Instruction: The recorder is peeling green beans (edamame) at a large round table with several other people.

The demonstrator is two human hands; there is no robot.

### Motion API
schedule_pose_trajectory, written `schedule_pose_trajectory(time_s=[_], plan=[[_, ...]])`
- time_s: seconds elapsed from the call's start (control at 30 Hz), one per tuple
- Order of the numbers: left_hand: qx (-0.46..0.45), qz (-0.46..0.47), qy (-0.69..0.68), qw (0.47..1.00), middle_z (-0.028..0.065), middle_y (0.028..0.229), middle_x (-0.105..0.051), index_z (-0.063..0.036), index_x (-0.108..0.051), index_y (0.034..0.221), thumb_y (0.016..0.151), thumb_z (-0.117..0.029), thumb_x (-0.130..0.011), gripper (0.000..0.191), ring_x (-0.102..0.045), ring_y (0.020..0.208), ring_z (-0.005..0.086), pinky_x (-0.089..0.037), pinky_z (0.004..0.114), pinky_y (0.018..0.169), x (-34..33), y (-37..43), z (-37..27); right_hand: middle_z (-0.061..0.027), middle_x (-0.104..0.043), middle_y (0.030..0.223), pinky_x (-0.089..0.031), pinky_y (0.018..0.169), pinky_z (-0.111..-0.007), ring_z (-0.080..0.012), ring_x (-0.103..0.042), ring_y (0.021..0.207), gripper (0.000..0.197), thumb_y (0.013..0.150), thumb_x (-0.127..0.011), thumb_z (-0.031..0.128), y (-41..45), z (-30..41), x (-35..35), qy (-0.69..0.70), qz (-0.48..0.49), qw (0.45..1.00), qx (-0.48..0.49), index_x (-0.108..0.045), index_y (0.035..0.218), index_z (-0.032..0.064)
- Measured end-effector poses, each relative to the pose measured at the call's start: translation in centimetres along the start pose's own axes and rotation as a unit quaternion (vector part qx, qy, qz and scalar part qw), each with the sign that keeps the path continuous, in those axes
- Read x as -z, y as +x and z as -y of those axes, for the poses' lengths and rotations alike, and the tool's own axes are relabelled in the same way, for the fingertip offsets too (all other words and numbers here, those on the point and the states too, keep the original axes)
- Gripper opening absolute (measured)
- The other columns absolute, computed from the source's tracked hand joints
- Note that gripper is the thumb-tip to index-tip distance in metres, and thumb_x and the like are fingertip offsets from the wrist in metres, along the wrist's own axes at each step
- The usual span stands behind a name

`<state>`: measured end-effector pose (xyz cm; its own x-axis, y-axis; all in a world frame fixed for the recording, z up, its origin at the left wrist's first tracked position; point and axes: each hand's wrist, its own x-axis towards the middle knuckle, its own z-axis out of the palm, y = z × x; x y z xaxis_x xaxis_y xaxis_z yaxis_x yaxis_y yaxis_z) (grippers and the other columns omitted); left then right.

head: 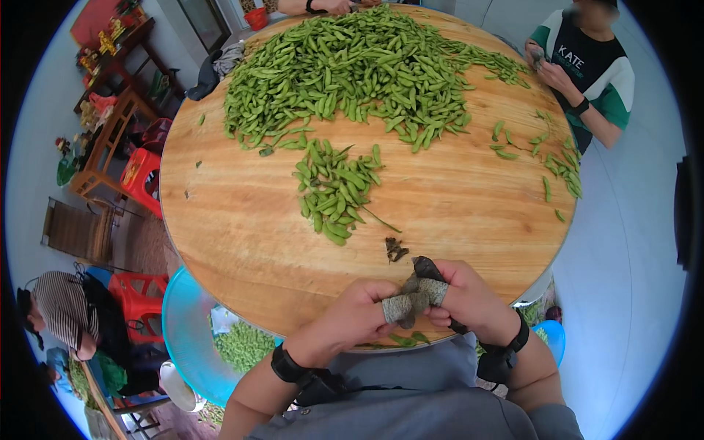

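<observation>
My left hand (367, 313) and my right hand (466, 294) meet over the near edge of a round wooden table (473, 220). Greyish tape or cloth wraps some fingertips on both. A dark, flat object (426, 268) sits in my right hand; its kind is unclear. Whether my left fingers hold anything between them is hidden. A few green pods (404, 340) lie at the table's edge below my hands. Just beyond them is a dark, shrivelled scrap (395, 249). Farther off lies a small pile of green soybean pods (335, 190), with a large heap of pods (352, 71) behind it.
A person (591, 66) handles something at the table's right rim, and another person's hand (335, 6) is at the far rim. Below left stands a large blue basin (184, 330) near shelled beans (245, 346). Red plastic stools (140, 176) and a bending person (66, 308) are left.
</observation>
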<state>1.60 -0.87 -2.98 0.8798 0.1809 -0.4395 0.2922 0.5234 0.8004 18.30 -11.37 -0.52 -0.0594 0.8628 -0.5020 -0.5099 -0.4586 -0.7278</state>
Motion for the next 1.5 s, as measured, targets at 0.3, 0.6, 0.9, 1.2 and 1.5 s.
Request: schedule_pose_trajectory(time_s=[0.3,0.6,0.9,1.2,1.5], plan=[[-0.018,-0.029,-0.073,0.997,-0.0007,0.062,-0.050,-0.0053,-0.058,0.092,0.095,-0.019,-0.043,0.020,-0.039,0.047,0.0043,-0.028,0.018,0.042,-1.1,-0.1,-0.9,-0.0015,-0.053,0.068,-0.033,0.042,-0.020,-0.0053,-0.041,0.047,0.009,0.090,-0.052,0.012,0.5,-0.3,-0.6,0.044,-0.076,0.996,0.032,-0.053,0.095,0.0039],[-0.080,-0.058,-0.107,0.989,0.0003,0.068,-0.049,-0.0054,-0.054,0.096,0.095,-0.016,-0.043,0.015,-0.038,0.051,0.0054,-0.029,0.019,0.045,-0.8,-0.7,-0.3,0.0009,-0.058,0.074,-0.040,0.052,-0.020,-0.0032,-0.048,0.060,0.011,0.086,-0.060,0.008,-0.5,0.3,-0.9,-0.223,-0.155,0.947,0.171,-0.059,0.094,0.0011],[-0.067,0.085,-0.289,0.951,-0.0019,0.060,-0.046,-0.0054,-0.056,0.094,0.093,-0.015,-0.048,0.012,-0.040,0.053,0.0046,-0.032,0.018,0.047,-0.1,-0.9,0.0,0.0034,-0.061,0.078,-0.044,0.063,-0.021,-0.0027,-0.051,0.071,0.016,0.082,-0.064,0.009,-0.8,0.4,-1.3,-0.176,-0.037,0.965,0.193,-0.063,0.096,0.0013],[-0.266,-0.162,0.218,0.925,-0.0026,0.069,-0.050,-0.0027,-0.057,0.092,0.093,-0.022,-0.052,0.020,-0.048,0.060,0.0046,-0.039,0.020,0.053,-0.4,-0.3,0.8,-0.0068,-0.054,0.063,-0.043,0.053,-0.026,-0.0075,-0.047,0.057,0.015,0.077,-0.066,0.011,-0.6,-0.4,-2.1,-0.410,-0.170,0.847,0.292,-0.060,0.086,0.0008],[-0.119,-0.013,-0.037,0.992,-0.0012,0.064,-0.047,-0.0049,-0.055,0.095,0.096,-0.025,-0.047,0.022,-0.040,0.052,0.0057,-0.031,0.020,0.046,-0.2,-1.0,0.2,0.0027,-0.059,0.073,-0.036,0.047,-0.019,-0.0034,-0.045,0.053,0.009,0.087,-0.059,0.011,-0.5,1.1,-1.0,0.035,-0.020,0.999,0.020,-0.061,0.091,0.0027]])
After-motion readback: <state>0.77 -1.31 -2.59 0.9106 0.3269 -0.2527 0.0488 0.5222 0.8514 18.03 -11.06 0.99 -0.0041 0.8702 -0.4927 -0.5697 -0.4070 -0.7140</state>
